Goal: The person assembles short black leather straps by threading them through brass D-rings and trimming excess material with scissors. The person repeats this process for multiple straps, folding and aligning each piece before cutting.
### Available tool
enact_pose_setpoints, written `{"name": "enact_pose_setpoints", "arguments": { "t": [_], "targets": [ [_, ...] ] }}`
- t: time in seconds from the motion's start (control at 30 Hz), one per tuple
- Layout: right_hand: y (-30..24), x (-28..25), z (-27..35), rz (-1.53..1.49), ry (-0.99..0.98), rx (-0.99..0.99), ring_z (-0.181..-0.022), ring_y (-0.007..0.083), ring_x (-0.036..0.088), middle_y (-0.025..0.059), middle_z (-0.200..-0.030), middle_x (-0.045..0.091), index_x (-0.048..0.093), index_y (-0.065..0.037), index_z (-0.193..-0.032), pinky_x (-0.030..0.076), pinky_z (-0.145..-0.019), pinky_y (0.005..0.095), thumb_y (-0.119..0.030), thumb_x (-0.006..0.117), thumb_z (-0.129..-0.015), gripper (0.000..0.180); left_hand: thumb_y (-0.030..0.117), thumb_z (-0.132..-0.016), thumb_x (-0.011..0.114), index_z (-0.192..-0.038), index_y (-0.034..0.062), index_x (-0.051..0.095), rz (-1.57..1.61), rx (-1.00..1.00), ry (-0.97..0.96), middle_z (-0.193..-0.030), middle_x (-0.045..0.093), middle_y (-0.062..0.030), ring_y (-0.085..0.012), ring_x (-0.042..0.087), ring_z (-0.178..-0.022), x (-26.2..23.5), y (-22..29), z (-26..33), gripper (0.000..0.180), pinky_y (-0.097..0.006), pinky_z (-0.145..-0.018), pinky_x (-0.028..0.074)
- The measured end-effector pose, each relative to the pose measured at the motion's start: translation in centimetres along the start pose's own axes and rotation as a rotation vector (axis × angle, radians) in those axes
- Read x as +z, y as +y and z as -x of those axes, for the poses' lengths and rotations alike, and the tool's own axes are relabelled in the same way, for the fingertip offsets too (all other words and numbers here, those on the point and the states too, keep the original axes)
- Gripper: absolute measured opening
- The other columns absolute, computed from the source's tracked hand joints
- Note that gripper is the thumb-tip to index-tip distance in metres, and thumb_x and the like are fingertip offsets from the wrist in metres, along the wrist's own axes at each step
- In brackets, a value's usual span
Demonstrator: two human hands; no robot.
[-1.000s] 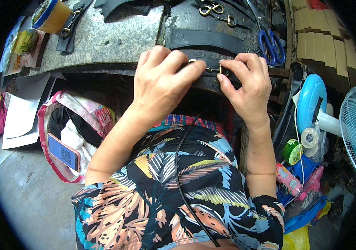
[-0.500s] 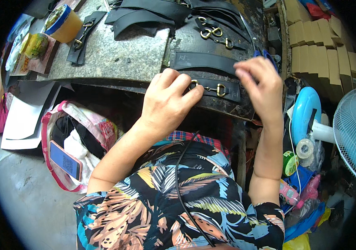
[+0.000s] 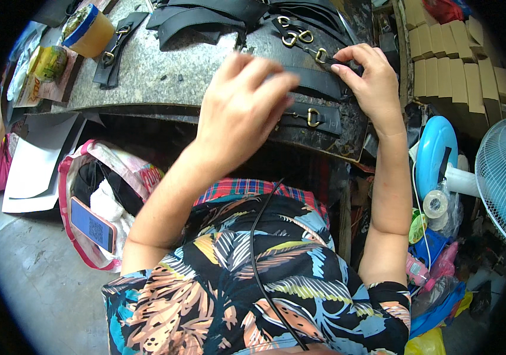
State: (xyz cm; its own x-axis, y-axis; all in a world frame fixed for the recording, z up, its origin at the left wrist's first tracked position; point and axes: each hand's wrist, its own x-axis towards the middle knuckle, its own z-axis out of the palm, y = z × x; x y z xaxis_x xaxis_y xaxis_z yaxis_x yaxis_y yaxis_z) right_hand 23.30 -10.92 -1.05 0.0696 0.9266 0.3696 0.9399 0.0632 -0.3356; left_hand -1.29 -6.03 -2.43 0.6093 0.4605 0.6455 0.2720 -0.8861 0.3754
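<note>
The right hand point(image 3: 373, 83) is at the right side of the table point(image 3: 140, 65), its thumb and forefinger closed in a pinch on the end of a short black strap point(image 3: 331, 61), just beside the brass ring point(image 3: 321, 55) at that strap's near end. Farther off and a little to the left lie more brass fittings point(image 3: 298, 38), close together on the dark part of the table. The left hand point(image 3: 238, 109) is over the table's near edge, its fingers bent and blurred, so I cannot tell whether they grip anything. It hides the left parts of two black leather pieces: a wide band point(image 3: 318, 81) lying across the table, and, nearer, a strap with a brass buckle point(image 3: 313, 117) along the front edge. At the far side, a pile of black leather strips point(image 3: 199, 21) spreads over the speckled grey surface. To the left lies another black strap with brass hardware point(image 3: 112, 58), just beside a tub with a blue rim point(image 3: 90, 34); a yellow-green packet point(image 3: 50, 64) is near the tub. Off the table, stacked brown cartons point(image 3: 451, 50) stand at the far right, with a fan point(image 3: 501, 177) nearer. At the left, a phone point(image 3: 93, 225) rests on a pink-and-white bag point(image 3: 78, 248).
</note>
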Motion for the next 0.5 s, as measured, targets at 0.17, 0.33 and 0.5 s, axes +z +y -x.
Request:
{"name": "enact_pose_setpoints", "arguments": {
  "t": [0.17, 0.33, 0.5],
  "targets": [
    [-2.2, -2.4, 0.2, -0.574, -0.145, 0.083, -0.080, 0.0047, 0.056, -0.0025, -0.089, 0.067, 0.071, -0.001, -0.100, 0.045, -0.074, 0.0209, -0.008, 0.073, -0.089, 0.014, 0.018, -0.078, 0.079, -0.113, 0.0096, 0.066, 0.021, 0.098, 0.021, -0.113, 0.066, -0.0079, -0.0320, 0.058, -0.111, 2.5, -1.9, -4.3, 0.038, -0.043, -0.094, 0.048],
    [-2.3, -4.7, 0.4, -0.765, -0.125, 0.142, -0.083, 0.0077, 0.063, 0.0020, -0.088, 0.069, 0.072, 0.000, -0.100, 0.049, -0.079, 0.0228, -0.006, 0.067, -0.092, 0.012, 0.014, -0.089, 0.075, -0.105, 0.0015, 0.068, 0.348, -0.282, -0.267, -0.100, 0.070, -0.0073, -0.0176, 0.064, -0.094, 0.1, -2.3, -3.9, 0.021, -0.029, -0.085, 0.050],
    [-1.4, -2.3, 1.5, -0.733, -0.205, 0.249, -0.077, 0.0103, 0.066, 0.0042, -0.082, 0.071, 0.073, 0.000, -0.099, 0.053, -0.072, 0.0247, -0.007, 0.068, -0.092, 0.012, 0.011, -0.090, 0.072, -0.105, 0.0004, 0.068, 0.500, -0.330, -0.355, -0.088, 0.068, -0.0064, -0.0154, 0.063, -0.083, -1.3, -2.7, -2.7, 0.019, -0.029, -0.077, 0.050]
  ]
}}
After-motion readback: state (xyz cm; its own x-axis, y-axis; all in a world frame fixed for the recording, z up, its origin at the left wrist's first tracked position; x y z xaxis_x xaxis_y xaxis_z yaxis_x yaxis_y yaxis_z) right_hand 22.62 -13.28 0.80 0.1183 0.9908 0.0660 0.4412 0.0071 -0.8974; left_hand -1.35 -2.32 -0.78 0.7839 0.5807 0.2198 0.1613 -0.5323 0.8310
